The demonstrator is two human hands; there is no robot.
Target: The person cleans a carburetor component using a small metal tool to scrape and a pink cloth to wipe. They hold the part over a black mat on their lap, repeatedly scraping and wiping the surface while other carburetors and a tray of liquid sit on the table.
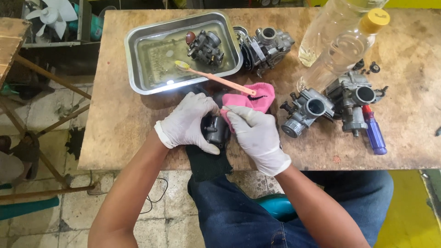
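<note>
My left hand [190, 123], in a white glove, grips a dark grey carburetor [216, 131] that rests on a black cloth [204, 160] at the table's front edge. My gloved right hand [257, 135] pinches a pink cloth [257, 97] and presses it against the carburetor's right side. A pink toothbrush [216, 78] lies with its bristled head on the rim of a metal tray [133, 69] and its handle across the pink cloth.
The tray holds shallow liquid and one carburetor [205, 47]. Another carburetor [265, 46] sits right of it. Two clear plastic bottles [342, 50], two carburetors [335, 103] and a blue-handled screwdriver [374, 133] lie at the right. A wooden table [115, 124] carries everything.
</note>
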